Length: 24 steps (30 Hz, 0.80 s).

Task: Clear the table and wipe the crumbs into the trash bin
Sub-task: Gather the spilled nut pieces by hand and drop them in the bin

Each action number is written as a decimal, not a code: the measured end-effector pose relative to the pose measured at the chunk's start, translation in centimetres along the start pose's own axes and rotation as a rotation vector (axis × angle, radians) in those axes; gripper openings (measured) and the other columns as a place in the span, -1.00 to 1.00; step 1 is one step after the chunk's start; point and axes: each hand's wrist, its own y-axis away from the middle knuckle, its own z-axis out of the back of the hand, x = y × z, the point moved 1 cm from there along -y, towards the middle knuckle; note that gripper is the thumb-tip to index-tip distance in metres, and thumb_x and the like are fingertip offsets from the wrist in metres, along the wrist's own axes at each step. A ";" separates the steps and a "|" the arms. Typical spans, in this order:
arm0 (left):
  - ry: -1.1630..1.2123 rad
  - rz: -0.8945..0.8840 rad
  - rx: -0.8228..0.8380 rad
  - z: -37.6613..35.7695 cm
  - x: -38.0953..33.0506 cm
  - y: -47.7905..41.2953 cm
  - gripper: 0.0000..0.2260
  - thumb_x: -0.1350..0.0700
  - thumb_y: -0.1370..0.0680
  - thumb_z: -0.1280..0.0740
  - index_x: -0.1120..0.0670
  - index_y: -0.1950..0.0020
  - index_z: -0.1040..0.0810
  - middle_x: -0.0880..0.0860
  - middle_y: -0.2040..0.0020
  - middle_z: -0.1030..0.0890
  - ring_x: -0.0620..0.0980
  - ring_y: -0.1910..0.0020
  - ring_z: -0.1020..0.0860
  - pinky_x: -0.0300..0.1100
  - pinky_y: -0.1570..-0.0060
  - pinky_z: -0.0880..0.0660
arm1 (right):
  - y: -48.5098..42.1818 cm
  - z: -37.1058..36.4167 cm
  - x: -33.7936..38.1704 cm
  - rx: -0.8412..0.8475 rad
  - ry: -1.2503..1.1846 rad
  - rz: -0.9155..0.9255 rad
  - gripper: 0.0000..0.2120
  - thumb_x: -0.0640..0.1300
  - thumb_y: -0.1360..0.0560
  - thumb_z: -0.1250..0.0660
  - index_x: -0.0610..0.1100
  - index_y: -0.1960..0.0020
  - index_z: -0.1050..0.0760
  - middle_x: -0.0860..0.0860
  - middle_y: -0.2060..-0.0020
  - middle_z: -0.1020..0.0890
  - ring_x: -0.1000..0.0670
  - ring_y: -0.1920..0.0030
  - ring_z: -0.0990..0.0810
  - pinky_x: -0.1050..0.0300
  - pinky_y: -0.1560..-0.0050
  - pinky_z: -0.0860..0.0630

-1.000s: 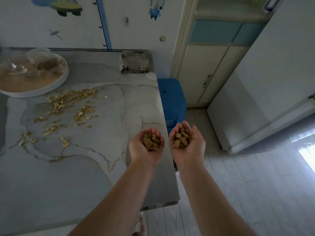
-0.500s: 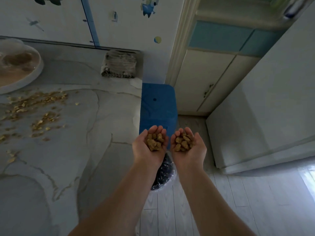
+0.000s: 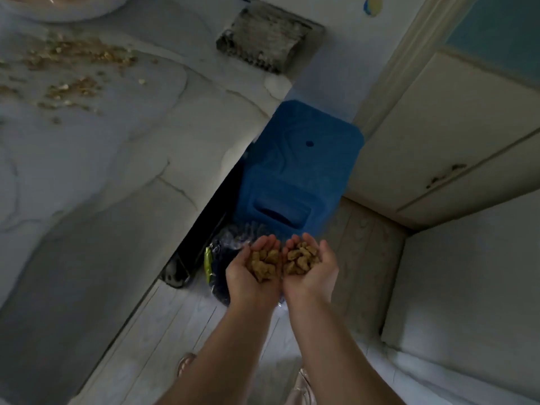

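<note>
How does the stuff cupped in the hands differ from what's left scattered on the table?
The pieces in the hands are chunky lumps, heaped together in the left hand and right hand; the crumbs on the table are fine flakes, spread thin and loose. The held pieces hang over the bagged trash bin beyond the table edge; the crumbs lie near the far side. Both are golden-brown.

The tabletop (image 3: 122, 176) looks like smooth, veined marble with a dull sheen, strewn with dry, golden crumbs (image 3: 73, 71). A coarse woven cloth (image 3: 268, 36) lies folded at its far edge. The blue stool (image 3: 301, 171) is matt moulded plastic, the floor (image 3: 181, 325) pale wood-grain planks, and the bin liner (image 3: 225, 258) crinkled glossy plastic.
</note>
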 end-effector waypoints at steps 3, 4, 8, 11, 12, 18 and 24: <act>0.052 -0.028 -0.039 3.5 2.5 -3.3 -0.70 0.12 -0.57 -0.11 0.24 0.16 -0.56 0.16 0.26 -0.63 0.12 0.16 -0.57 0.00 -0.02 -0.50 | -3.7 3.7 -1.3 -0.044 0.067 -0.037 -0.71 -0.06 -0.57 -0.14 -0.21 0.15 -0.52 -0.10 0.28 -0.56 -0.06 0.25 -0.53 0.10 0.12 -0.50; 0.058 -0.029 -0.033 4.3 2.9 -4.2 -0.71 0.12 -0.57 -0.12 0.24 0.16 -0.56 0.16 0.26 -0.63 0.13 0.16 -0.57 0.02 -0.10 -0.48 | -4.7 4.4 -1.7 -0.046 0.086 -0.042 -0.71 -0.07 -0.57 -0.14 -0.20 0.15 -0.52 -0.10 0.27 -0.56 -0.06 0.25 -0.53 0.09 0.13 -0.51; 0.027 -0.079 -0.044 9.2 3.5 -10.5 -0.72 0.11 -0.55 -0.14 0.24 0.09 -0.58 0.17 0.19 -0.62 0.16 0.12 -0.58 0.06 -0.12 -0.48 | -10.7 8.2 -5.4 -0.042 0.189 -0.049 -0.73 -0.12 -0.58 -0.13 -0.20 0.13 -0.55 -0.10 0.24 -0.59 -0.08 0.19 -0.56 0.04 0.05 -0.53; -0.007 -0.108 -0.060 12.8 4.1 -16.0 -0.73 0.12 -0.54 -0.16 0.24 0.01 -0.59 0.19 0.08 -0.63 0.18 0.04 -0.58 0.08 -0.16 -0.47 | -15.9 11.0 -8.1 -0.032 0.200 -0.079 -0.77 -0.17 -0.56 -0.14 -0.19 0.10 -0.55 -0.09 0.21 -0.60 -0.09 0.17 -0.58 0.03 0.04 -0.53; -0.020 -0.125 -0.065 14.0 4.2 -18.1 -0.74 0.13 -0.53 -0.17 0.24 0.01 -0.59 0.19 0.06 -0.63 0.18 0.04 -0.59 0.07 -0.14 -0.48 | -17.8 11.9 -9.2 -0.019 0.203 -0.099 -0.78 -0.17 -0.56 -0.14 -0.18 0.09 -0.55 -0.09 0.20 -0.60 -0.09 0.17 -0.57 0.04 0.06 -0.52; -0.019 -0.159 -0.108 19.0 4.7 -28.3 -0.76 0.13 -0.54 -0.16 0.22 -0.04 -0.55 0.19 -0.02 -0.60 0.21 -0.03 -0.56 0.13 -0.25 -0.41 | -27.8 16.6 -14.3 0.076 0.261 -0.159 -0.78 -0.15 -0.55 -0.16 -0.16 0.06 -0.57 -0.10 0.04 -0.60 -0.13 -0.05 -0.56 -0.06 -0.16 -0.47; -0.058 -0.183 -0.110 21.9 4.5 -36.2 -0.75 0.07 -0.57 -0.14 0.22 -0.01 -0.52 0.17 0.00 -0.55 0.19 -0.04 -0.52 0.13 -0.27 -0.38 | -35.2 18.6 -16.8 0.109 0.447 -0.175 -0.65 0.00 -0.61 -0.08 -0.21 -0.02 -0.55 -0.14 -0.08 -0.56 -0.18 -0.15 -0.50 -0.08 -0.26 -0.39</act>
